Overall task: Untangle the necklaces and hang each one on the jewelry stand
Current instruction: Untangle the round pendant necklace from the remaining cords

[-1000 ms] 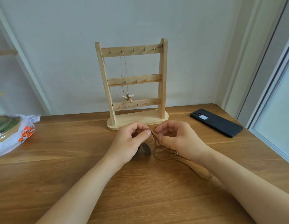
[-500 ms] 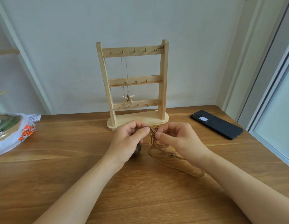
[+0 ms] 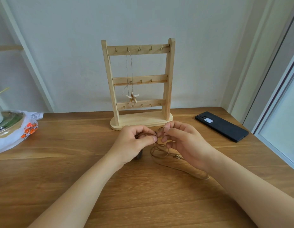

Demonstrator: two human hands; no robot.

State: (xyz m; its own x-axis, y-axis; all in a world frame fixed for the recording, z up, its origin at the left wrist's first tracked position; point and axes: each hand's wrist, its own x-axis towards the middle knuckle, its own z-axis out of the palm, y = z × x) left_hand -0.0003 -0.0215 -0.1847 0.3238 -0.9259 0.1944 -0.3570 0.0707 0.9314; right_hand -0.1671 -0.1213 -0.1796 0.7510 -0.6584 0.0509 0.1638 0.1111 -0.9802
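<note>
Your left hand and right hand still pinch the brown cord necklace just before the jewelry stand; its loops lie unchanged. The phone lies near the right edge of the table.

A pale wooden three-rail jewelry stand stands upright near the table's far edge, with a starfish-pendant necklace hanging from its top rail. In front of it a tangled brown cord necklace trails onto the table, pinched by the left hand and right hand.
</note>
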